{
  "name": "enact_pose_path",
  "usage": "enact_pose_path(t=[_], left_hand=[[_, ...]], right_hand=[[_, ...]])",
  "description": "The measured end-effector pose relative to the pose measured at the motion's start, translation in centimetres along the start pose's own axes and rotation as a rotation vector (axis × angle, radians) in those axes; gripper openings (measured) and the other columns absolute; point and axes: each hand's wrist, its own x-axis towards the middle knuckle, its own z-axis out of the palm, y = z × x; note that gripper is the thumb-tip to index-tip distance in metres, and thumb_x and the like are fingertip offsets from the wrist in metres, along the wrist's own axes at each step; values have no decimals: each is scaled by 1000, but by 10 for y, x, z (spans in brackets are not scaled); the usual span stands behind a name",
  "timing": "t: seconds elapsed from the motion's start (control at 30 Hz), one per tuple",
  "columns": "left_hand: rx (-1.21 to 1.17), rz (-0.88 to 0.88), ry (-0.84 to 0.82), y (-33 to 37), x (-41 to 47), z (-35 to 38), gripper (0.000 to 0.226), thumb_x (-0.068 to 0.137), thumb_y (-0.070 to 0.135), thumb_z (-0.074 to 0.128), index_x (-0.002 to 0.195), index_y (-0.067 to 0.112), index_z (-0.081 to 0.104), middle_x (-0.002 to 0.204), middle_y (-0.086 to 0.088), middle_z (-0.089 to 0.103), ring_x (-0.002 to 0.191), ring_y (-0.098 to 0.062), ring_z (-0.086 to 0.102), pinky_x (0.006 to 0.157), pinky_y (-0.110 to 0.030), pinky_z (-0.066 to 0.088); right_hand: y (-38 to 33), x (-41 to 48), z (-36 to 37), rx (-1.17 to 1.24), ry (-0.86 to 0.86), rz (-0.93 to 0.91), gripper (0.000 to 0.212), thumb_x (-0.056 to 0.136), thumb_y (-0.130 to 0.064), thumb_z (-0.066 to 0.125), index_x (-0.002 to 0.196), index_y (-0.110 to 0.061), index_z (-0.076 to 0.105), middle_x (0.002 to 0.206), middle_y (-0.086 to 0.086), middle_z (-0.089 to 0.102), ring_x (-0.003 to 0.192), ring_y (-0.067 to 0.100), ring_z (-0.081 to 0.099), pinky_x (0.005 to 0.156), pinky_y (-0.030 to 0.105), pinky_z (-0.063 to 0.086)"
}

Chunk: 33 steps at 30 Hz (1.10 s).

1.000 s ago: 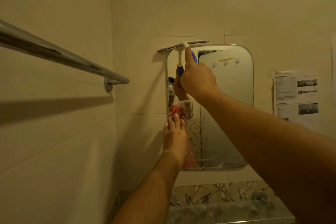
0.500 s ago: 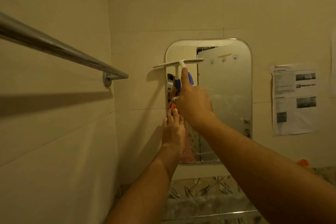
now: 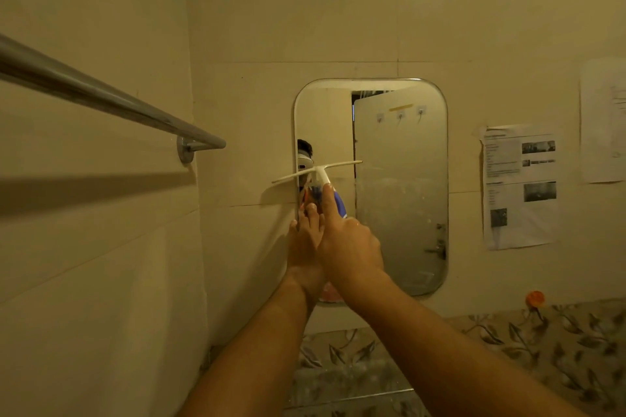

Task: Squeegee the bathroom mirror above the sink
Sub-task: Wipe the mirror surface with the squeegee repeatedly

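A rounded rectangular mirror [image 3: 403, 186] hangs on the tiled wall ahead. My right hand [image 3: 349, 244] grips the blue handle of a squeegee [image 3: 318, 171], index finger stretched along its white neck. The white blade lies across the mirror's left half at about mid height, and its left end overhangs the wall. My left hand [image 3: 305, 247] rests flat against the mirror's left edge just below the blade, fingers up, partly hidden by my right hand. The lower mirror looks hazy and streaked.
A chrome towel bar [image 3: 111, 101] juts from the left wall at head height. Printed paper sheets [image 3: 520, 186] are stuck to the wall right of the mirror. An orange hook [image 3: 535, 298] sits above a band of leaf-patterned tiles [image 3: 508, 342].
My right hand has drawn the squeegee down from the mirror's top edge to about mid height. My left hand has stayed at the mirror's left edge.
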Motion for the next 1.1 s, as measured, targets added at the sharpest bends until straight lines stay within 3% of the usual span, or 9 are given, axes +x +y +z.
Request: enact_pose_path(t=[0.1, 0.23, 0.37, 0.4, 0.47, 0.57, 0.77, 0.93, 1.1], left_hand=[[17, -85, -42, -6, 9, 22, 84, 93, 50, 55, 159, 22, 11, 150, -15, 41, 131, -37, 47, 108, -57, 38], [200, 53, -156, -11, 5, 14, 91, 97, 55, 49, 160, 11, -1, 166, -17, 2, 153, -35, 9, 120, -52, 23], [87, -32, -62, -7, 7, 11, 68, 100, 28, 55, 158, 15, 22, 163, -10, 23, 149, -29, 23, 120, -47, 25], [138, -34, -87, -7, 9, 12, 67, 100, 26, 54, 157, 13, 22, 164, -12, 21, 150, -30, 22, 121, -46, 22], [343, -30, -228, -7, 12, 13, 92, 90, 35, 66, 159, 9, 11, 165, -20, 4, 151, -37, 11, 123, -46, 17], [606, 10, -348, -5, 15, 11, 124, 76, 49, 80, 159, 7, -2, 164, -23, -10, 151, -42, 1, 123, -48, 15], [691, 46, -317, -8, 10, 12, 117, 81, 44, 77, 159, 5, -1, 163, -24, -10, 150, -43, 3, 122, -49, 18], [656, 45, -318, -10, 11, 13, 120, 78, 43, 81, 159, 6, 0, 164, -23, -9, 150, -43, 3, 123, -48, 19], [590, 24, -341, -7, 13, 10, 127, 72, 41, 86, 160, 7, 1, 164, -21, -9, 151, -41, 0, 124, -47, 13]], right_hand=[[-1, -19, -8, 109, -139, 35, 70, 110, -10, 29, 159, -20, -20, 124, 31, 58, 91, 33, 63, 100, 28, 52], [14, -20, 0, -19, -68, 4, 80, 107, -22, 43, 159, -33, -17, 98, 10, 63, 71, 17, 59, 65, 34, 60], [15, 0, -26, 202, 22, -69, 57, 108, -40, 34, 158, -39, 6, 86, 4, 64, 58, 15, 57, 45, 31, 47], [13, 9, -37, 258, 69, -93, 53, 108, -39, 33, 156, -39, 12, 81, 3, 64, 55, 15, 55, 44, 33, 47], [7, 32, -60, 334, 143, -117, 48, 109, -32, 30, 154, -37, 18, 72, 5, 60, 53, 18, 55, 47, 40, 52], [-8, 67, -89, 292, 152, -135, 57, 107, -26, 29, 158, -37, 7, 72, 7, 60, 58, 22, 58, 53, 42, 55], [-25, 112, -111, 193, 147, -108, 74, 98, -11, 45, 159, -34, 11, 90, 12, 62, 73, 26, 63, 61, 43, 60], [-22, 113, -105, 171, 131, -95, 77, 97, -13, 49, 160, -34, 9, 102, 15, 60, 80, 27, 62, 67, 43, 60], [-15, 87, -86, 90, 106, -66, 79, 99, -14, 47, 161, -32, 0, 84, 9, 54, 70, 22, 57, 59, 38, 55]])
